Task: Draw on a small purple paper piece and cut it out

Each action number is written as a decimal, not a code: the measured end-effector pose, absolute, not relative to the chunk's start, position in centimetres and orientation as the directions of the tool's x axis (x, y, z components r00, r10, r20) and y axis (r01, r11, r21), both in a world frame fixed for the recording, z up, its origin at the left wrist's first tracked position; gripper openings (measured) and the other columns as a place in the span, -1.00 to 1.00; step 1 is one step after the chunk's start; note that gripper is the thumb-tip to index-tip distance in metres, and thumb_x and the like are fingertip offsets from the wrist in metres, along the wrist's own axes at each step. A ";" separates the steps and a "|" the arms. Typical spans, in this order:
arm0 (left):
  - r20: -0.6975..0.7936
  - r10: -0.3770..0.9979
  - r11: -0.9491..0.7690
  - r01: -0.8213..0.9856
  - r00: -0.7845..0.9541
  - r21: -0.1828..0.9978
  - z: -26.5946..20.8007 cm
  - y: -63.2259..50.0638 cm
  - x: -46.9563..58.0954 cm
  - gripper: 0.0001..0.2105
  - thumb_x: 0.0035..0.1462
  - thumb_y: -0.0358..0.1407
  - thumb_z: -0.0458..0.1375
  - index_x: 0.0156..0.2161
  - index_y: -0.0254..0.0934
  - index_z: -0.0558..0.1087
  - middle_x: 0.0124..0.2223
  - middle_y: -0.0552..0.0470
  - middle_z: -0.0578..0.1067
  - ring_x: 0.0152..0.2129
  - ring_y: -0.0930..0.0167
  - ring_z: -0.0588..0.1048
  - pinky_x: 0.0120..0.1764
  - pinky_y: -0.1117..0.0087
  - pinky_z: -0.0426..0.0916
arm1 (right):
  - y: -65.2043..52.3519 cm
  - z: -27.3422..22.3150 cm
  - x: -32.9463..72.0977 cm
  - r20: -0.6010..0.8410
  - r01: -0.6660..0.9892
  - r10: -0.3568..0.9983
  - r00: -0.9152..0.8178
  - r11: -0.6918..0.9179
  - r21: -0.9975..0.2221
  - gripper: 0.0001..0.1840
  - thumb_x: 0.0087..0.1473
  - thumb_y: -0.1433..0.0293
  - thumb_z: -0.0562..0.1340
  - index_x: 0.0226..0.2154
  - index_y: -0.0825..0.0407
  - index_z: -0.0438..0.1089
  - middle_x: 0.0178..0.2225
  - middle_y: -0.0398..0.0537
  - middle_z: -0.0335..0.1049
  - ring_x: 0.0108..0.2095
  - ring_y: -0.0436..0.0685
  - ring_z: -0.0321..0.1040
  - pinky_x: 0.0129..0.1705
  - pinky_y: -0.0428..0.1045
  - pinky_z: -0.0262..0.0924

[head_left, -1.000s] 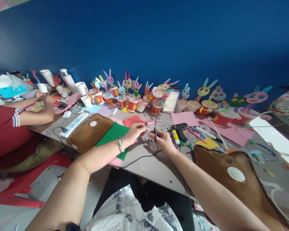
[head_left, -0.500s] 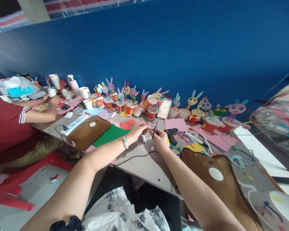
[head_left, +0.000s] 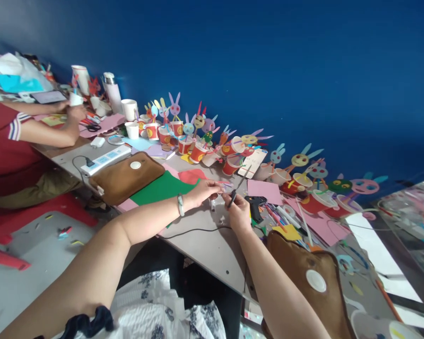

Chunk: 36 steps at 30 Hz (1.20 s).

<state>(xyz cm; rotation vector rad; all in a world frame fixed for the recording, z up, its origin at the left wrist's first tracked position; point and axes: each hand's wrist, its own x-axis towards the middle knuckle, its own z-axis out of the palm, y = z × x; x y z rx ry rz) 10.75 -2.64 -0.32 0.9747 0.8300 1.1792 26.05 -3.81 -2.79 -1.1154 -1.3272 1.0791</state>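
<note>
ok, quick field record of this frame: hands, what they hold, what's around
left hand: pinches a small pink paper piece
right hand: grips scissors, blades angled up and away
table: grey, black cable across it
near hands: green sheet, pink sheet, black glue gun
along wall: row of paper-cup bunny figures
left side: another person's arm, red sleeve
foreground: brown pouch

Deep blue wall [head_left: 268,56], grey table [head_left: 212,245]
</note>
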 end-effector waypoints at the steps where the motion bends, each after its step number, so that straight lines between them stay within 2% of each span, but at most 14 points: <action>1: -0.036 0.978 0.110 -0.366 0.204 0.924 -0.3 -2.6 10.7 -0.78 -0.08 -0.24 0.33 -0.44 -0.39 0.48 -0.55 0.11 0.38 -0.66 0.61 0.27 -0.55 0.50 0.10 | -3.9 -2.8 26.0 0.152 0.040 0.988 -0.014 0.152 -0.988 -0.68 -0.08 0.16 0.40 -0.48 0.07 0.44 -0.65 -0.27 0.15 -0.58 -0.06 -0.03 -0.50 -0.07 -0.10; 4: -0.077 0.976 0.156 -0.405 0.206 0.901 -0.2 -2.5 10.7 -0.79 0.03 -0.23 0.24 -0.43 -0.40 0.48 -0.48 0.05 0.43 -0.68 0.62 0.27 -0.58 0.51 0.10 | -4.0 -2.6 25.9 0.130 0.017 0.991 0.004 0.130 -0.991 -0.67 -0.09 0.14 0.40 -0.50 0.06 0.43 -0.65 -0.27 0.14 -0.58 -0.06 -0.02 -0.50 -0.07 -0.11; 7: -0.121 0.974 0.192 -0.407 0.192 0.893 -0.1 -2.5 10.7 -0.79 0.05 -0.24 0.21 -0.43 -0.40 0.48 -0.47 0.02 0.45 -0.68 0.61 0.29 -0.60 0.53 0.12 | -4.0 -2.6 25.8 0.108 -0.026 0.994 0.010 0.108 -0.994 -0.67 -0.13 0.15 0.42 -0.52 0.06 0.40 -0.64 -0.27 0.14 -0.59 -0.07 -0.02 -0.52 -0.07 -0.12; 16: -0.044 0.962 0.156 -0.416 0.268 0.896 -0.6 -2.9 10.8 -0.84 -0.04 -0.30 0.23 -0.39 -0.41 0.49 -0.50 0.08 0.39 -0.66 0.61 0.30 -0.57 0.52 0.14 | -3.8 -2.8 26.0 0.109 -0.004 0.994 0.026 0.109 -0.994 -0.64 -0.11 0.15 0.39 -0.59 0.02 0.30 -0.66 -0.28 0.11 -0.60 -0.06 -0.04 -0.53 -0.06 -0.12; 20: -0.037 0.956 0.163 -0.423 0.291 0.891 -1.1 -2.7 10.9 -0.81 -0.12 -0.34 0.29 -0.33 -0.40 0.52 -0.50 0.10 0.39 -0.63 0.61 0.29 -0.53 0.51 0.15 | -3.9 -2.2 25.9 0.092 -0.015 0.995 0.028 0.092 -0.996 -0.66 -0.12 0.13 0.38 -0.55 0.03 0.36 -0.67 -0.28 0.11 -0.61 -0.06 -0.05 -0.54 -0.05 -0.14; 29: -0.057 0.964 0.161 -0.398 0.260 0.903 -0.5 -3.2 11.0 -0.73 -0.16 -0.21 0.37 -0.40 -0.39 0.51 -0.52 0.12 0.39 -0.64 0.60 0.28 -0.52 0.48 0.11 | -4.0 -2.3 26.0 0.098 -0.018 0.995 -0.005 0.098 -0.995 -0.66 -0.09 0.12 0.37 -0.55 0.03 0.35 -0.66 -0.27 0.13 -0.61 -0.05 -0.03 -0.53 -0.05 -0.12; 36: -0.031 0.973 0.126 -0.411 0.230 0.903 -0.1 -3.4 11.1 -0.72 -0.19 -0.18 0.39 -0.47 -0.36 0.47 -0.57 0.13 0.36 -0.65 0.60 0.27 -0.56 0.51 0.12 | -3.7 -2.8 26.2 0.119 -0.051 0.993 -0.008 0.118 -0.992 -0.65 -0.08 0.14 0.36 -0.57 0.01 0.30 -0.66 -0.28 0.12 -0.60 -0.05 -0.02 -0.53 -0.05 -0.10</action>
